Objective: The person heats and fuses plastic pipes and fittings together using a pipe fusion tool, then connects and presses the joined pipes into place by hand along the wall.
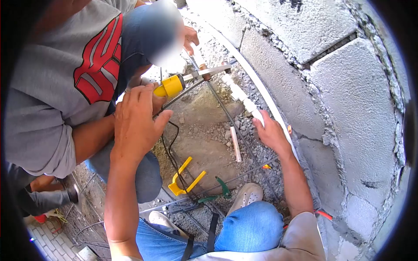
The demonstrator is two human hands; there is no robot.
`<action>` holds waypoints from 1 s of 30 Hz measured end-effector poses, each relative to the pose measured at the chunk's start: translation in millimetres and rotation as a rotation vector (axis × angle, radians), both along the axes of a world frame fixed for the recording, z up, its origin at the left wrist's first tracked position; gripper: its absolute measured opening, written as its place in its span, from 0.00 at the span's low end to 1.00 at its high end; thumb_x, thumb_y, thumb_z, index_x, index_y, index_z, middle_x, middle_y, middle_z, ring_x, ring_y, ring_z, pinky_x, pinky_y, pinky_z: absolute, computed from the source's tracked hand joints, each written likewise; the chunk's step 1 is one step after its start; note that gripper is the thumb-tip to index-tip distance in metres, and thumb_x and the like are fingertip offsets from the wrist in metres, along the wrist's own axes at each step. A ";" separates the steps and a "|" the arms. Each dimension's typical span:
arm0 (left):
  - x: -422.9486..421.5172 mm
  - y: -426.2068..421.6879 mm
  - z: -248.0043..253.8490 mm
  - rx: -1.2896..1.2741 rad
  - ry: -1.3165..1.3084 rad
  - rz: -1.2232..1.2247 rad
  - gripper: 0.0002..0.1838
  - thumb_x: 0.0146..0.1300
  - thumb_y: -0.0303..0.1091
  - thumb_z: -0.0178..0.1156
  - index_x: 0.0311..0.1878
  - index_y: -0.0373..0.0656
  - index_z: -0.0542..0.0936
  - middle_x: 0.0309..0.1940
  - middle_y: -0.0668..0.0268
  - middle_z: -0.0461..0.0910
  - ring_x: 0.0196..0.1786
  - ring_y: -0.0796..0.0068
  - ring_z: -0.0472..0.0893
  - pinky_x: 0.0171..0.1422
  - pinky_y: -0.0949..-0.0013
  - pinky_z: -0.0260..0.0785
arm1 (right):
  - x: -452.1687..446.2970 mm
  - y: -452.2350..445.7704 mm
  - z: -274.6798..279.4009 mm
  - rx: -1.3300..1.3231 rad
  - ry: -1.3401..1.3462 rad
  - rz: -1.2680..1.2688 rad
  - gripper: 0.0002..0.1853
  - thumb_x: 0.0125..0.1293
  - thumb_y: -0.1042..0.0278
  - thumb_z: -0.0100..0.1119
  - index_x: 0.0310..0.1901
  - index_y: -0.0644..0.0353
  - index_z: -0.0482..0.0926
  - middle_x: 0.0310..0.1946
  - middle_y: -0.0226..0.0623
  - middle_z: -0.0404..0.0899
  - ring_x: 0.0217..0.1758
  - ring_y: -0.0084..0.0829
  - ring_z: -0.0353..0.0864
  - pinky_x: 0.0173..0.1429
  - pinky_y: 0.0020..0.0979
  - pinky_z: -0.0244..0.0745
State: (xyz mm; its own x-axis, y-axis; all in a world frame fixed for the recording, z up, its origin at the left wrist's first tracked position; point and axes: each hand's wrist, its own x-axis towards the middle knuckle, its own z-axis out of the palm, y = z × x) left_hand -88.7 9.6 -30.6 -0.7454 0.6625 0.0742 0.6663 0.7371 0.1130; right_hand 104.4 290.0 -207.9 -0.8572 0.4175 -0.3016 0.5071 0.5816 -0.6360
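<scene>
My right hand (273, 134) is closed around a white plastic pipe with fittings (240, 96). The pipe's far end meets the heating plate (213, 71) of a yellow-handled pipe welder (170, 86). With fingers extended and thumb apart, my left hand (138, 119) is beside the welder's handle, in front of a co-worker's arm (92, 137). I cannot tell whether it touches either. The co-worker's hand (159, 102) at the handle is partly hidden by mine. Their other hand (190, 38) holds another white pipe (198, 58) at the plate's opposite side.
On the ground lie a yellow forked stand (185, 178), a green-handled tool (224, 188) and a short white pipe (235, 144). Steel rods (226, 108) and a black cable (172, 163) cross the gravel. A long white pipe (257, 82) curves along the block wall (348, 100).
</scene>
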 end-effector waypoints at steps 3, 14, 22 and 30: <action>-12.0 -7.6 -8.1 0.000 -0.009 -0.017 0.34 0.56 0.40 0.71 0.64 0.35 0.73 0.59 0.51 0.76 0.63 0.49 0.74 0.67 0.53 0.65 | 1.9 3.9 9.3 -0.025 0.017 0.001 0.18 0.75 0.55 0.52 0.56 0.60 0.72 0.34 0.62 0.82 0.43 0.65 0.82 0.47 0.57 0.74; 7.5 -16.8 26.2 -0.030 -0.164 -0.162 0.34 0.57 0.41 0.71 0.64 0.35 0.73 0.60 0.50 0.75 0.63 0.49 0.73 0.67 0.53 0.64 | -4.6 -16.3 70.8 0.010 -0.061 -0.048 0.19 0.76 0.53 0.51 0.54 0.62 0.71 0.35 0.64 0.82 0.44 0.66 0.81 0.48 0.56 0.74; 30.6 -109.0 33.2 0.052 -0.339 -0.265 0.34 0.60 0.44 0.68 0.63 0.31 0.72 0.61 0.46 0.74 0.65 0.47 0.72 0.70 0.51 0.62 | -13.1 -18.1 100.5 0.255 0.007 0.002 0.21 0.76 0.50 0.49 0.51 0.64 0.74 0.38 0.59 0.82 0.41 0.56 0.84 0.49 0.50 0.76; 0.2 -46.1 3.5 0.062 -0.181 -0.259 0.28 0.57 0.46 0.69 0.53 0.34 0.77 0.56 0.47 0.77 0.61 0.49 0.75 0.67 0.50 0.67 | 1.4 -49.6 99.0 0.222 -0.051 -0.043 0.22 0.75 0.49 0.49 0.54 0.63 0.70 0.39 0.62 0.82 0.46 0.65 0.81 0.50 0.56 0.73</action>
State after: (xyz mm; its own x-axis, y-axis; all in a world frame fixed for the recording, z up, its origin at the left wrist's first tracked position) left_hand -88.5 -36.5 -27.2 -0.5570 0.8305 0.0023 0.7962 0.5332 0.2858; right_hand 105.8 240.4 -108.9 -0.8234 0.5138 -0.2407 0.5622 0.6817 -0.4682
